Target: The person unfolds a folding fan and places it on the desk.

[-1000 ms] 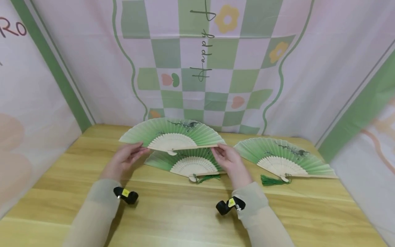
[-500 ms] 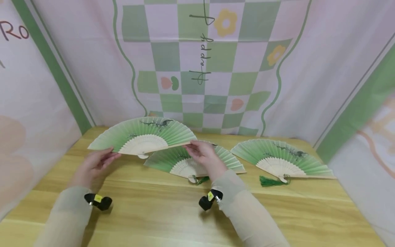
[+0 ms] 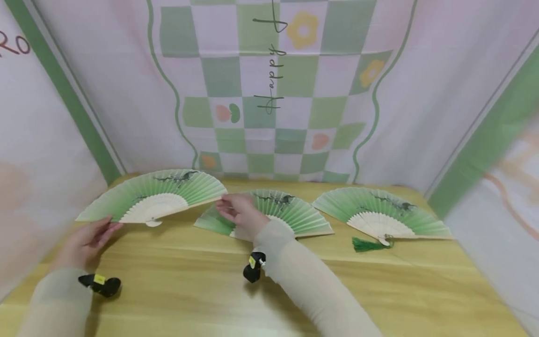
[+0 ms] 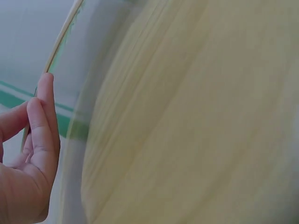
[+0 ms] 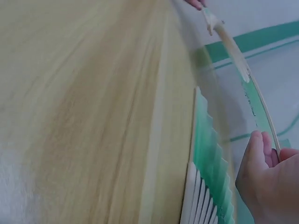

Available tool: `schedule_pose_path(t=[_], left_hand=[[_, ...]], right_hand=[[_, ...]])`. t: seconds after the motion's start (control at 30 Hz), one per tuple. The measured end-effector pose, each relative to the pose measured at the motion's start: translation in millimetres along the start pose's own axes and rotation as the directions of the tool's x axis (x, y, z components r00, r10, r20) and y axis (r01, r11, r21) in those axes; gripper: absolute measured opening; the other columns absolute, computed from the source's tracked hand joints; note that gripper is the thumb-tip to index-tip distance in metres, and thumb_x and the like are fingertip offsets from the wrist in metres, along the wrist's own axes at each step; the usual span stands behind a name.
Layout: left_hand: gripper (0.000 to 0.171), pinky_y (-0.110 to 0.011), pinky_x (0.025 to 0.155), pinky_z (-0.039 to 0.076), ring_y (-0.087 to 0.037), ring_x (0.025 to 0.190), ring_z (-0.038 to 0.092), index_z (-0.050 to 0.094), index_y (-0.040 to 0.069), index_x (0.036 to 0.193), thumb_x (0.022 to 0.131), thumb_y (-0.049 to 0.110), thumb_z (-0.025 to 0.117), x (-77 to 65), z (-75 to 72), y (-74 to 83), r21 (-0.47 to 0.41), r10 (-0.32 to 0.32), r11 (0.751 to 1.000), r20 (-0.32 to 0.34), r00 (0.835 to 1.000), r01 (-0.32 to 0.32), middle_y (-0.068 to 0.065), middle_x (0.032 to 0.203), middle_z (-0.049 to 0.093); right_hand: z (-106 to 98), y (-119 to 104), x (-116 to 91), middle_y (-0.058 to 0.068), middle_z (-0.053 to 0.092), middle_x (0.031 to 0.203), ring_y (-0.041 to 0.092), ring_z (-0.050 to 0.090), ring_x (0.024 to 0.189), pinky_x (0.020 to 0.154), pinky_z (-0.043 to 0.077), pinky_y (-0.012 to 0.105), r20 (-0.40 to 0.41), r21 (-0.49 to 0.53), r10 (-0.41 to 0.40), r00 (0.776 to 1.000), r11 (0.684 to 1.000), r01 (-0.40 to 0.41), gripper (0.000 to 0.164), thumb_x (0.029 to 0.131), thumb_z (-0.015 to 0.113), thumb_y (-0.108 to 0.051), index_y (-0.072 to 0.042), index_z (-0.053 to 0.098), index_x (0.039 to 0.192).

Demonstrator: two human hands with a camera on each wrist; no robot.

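An unfolded green folding fan, with pale ribs and a dark branch print, is held at both ends above the table's back left. My left hand pinches its left edge between thumb and fingers; the left wrist view shows that hand on the thin edge. At the fan's right end, my right hand pinches the outer rib, also seen with the hand in the right wrist view. Beneath my right forearm lies a second open fan, its pivot hidden by the sleeve.
On the right a third open fan lies on the wooden table, a green tassel at its pivot. Behind the table hangs a checkered cloth, with further cloth walls on both sides.
Both hands have carried the held fan leftward, from over the middle fan to the table's left side, and somewhat lower. The two other fans have stayed in place.
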State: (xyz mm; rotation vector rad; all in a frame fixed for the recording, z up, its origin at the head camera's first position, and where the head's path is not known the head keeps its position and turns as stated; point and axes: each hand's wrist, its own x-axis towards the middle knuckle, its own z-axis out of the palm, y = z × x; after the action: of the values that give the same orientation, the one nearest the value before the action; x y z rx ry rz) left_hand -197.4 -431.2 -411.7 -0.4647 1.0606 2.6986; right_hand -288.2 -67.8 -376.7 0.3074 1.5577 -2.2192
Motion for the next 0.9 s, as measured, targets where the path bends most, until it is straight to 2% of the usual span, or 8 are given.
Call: schedule_pose_path(t=[0.17, 0.27, 0.5, 0.6, 0.7, 0.8, 0.83, 0.9], left_hand=[[0.03, -0.018, 0.082, 0.058, -0.022, 0.08, 0.076, 0.073, 0.001, 0.082, 0.101, 0.0, 0.05, -8.6, -13.9, 12.9, 0.071, -0.018, 0.997, -0.024, 1.0, 0.02, -0.017, 0.083, 0.075], [0.03, -0.02, 0.086, 0.057, -0.024, 0.082, 0.076, 0.073, 0.0, 0.083, 0.101, -0.001, 0.049, -13.9, -20.7, 14.0, 0.05, -0.042, 0.998, -0.015, 0.999, 0.043, -0.018, 0.084, 0.074], [0.031, -0.028, 0.086, 0.059, -0.03, 0.079, 0.075, 0.069, -0.001, 0.08, 0.098, -0.011, 0.047, -21.7, -33.7, 13.4, 0.04, -0.01, 0.999, -0.061, 0.998, 0.013, -0.021, 0.082, 0.072], [0.031, -0.03, 0.084, 0.06, -0.031, 0.077, 0.075, 0.066, 0.0, 0.078, 0.098, -0.012, 0.046, -19.8, -39.6, 16.8, 0.035, -0.015, 0.999, -0.087, 0.996, 0.018, -0.021, 0.081, 0.072], [0.016, -0.03, 0.087, 0.06, -0.033, 0.077, 0.075, 0.056, -0.003, 0.092, 0.098, -0.012, 0.045, -17.2, -41.5, 20.3, 0.011, -0.038, 0.999, -0.12, 0.992, 0.04, -0.022, 0.081, 0.071], [0.047, -0.028, 0.088, 0.059, -0.032, 0.076, 0.075, 0.033, 0.009, 0.14, 0.099, -0.011, 0.043, -14.8, -38.0, 22.9, 0.034, -0.046, 0.998, -0.156, 0.987, 0.052, -0.021, 0.08, 0.07], [0.062, -0.027, 0.088, 0.059, -0.03, 0.076, 0.075, 0.016, 0.015, 0.15, 0.099, -0.01, 0.043, -14.1, -36.0, 23.2, 0.058, -0.044, 0.997, -0.165, 0.985, 0.054, -0.02, 0.079, 0.07], [0.06, -0.026, 0.088, 0.059, -0.029, 0.075, 0.075, 0.018, 0.008, 0.15, 0.099, -0.01, 0.044, -12.9, -33.0, 23.8, 0.078, -0.049, 0.995, -0.179, 0.983, 0.063, -0.02, 0.077, 0.071]], right_hand=[[16, 8, 4, 0.004, 0.068, 0.074, 0.013, 0.064, 0.068, 0.079, 0.06, 0.024, 0.009, -0.089, -0.01, 1.0, 0.996, 0.011, 0.025, 0.099, 0.056, -0.008, 0.005, 0.064, 0.12], [21, 14, 7, 0.004, 0.069, 0.073, 0.014, 0.065, 0.069, 0.082, 0.06, 0.027, 0.005, -0.109, 0.002, 1.0, 0.994, -0.002, 0.024, 0.099, 0.057, -0.008, 0.006, 0.066, 0.116], [38, 27, 12, 0.021, 0.072, 0.111, 0.023, 0.073, 0.087, 0.087, 0.06, 0.033, -0.05, -0.105, 0.022, 0.999, 0.994, -0.027, 0.022, 0.099, 0.058, -0.01, 0.004, 0.067, 0.114], [45, 30, 16, 0.025, 0.069, 0.115, 0.028, 0.073, 0.096, 0.08, 0.061, 0.029, -0.059, -0.089, 0.029, 0.998, 0.995, -0.035, 0.021, 0.099, 0.058, -0.007, 0.005, 0.066, 0.114], [46, 28, 20, 0.029, 0.068, 0.112, 0.031, 0.074, 0.095, 0.065, 0.061, 0.023, -0.06, -0.081, 0.022, 0.998, 0.996, -0.027, 0.02, 0.098, 0.057, -0.002, 0.008, 0.064, 0.114], [44, 24, 22, 0.033, 0.067, 0.11, 0.038, 0.07, 0.1, 0.058, 0.059, 0.021, -0.046, -0.073, 0.01, 0.999, 0.997, -0.013, 0.025, 0.098, 0.055, 0.002, 0.012, 0.06, 0.119], [44, 23, 23, 0.033, 0.066, 0.109, 0.039, 0.07, 0.1, 0.058, 0.059, 0.022, -0.045, -0.069, 0.008, 0.999, 0.998, -0.011, 0.026, 0.098, 0.054, 0.003, 0.013, 0.059, 0.121], [42, 22, 24, 0.034, 0.066, 0.109, 0.041, 0.068, 0.102, 0.063, 0.06, 0.024, -0.05, -0.06, 0.007, 0.999, 0.998, -0.01, 0.029, 0.097, 0.052, 0.005, 0.015, 0.056, 0.124]])
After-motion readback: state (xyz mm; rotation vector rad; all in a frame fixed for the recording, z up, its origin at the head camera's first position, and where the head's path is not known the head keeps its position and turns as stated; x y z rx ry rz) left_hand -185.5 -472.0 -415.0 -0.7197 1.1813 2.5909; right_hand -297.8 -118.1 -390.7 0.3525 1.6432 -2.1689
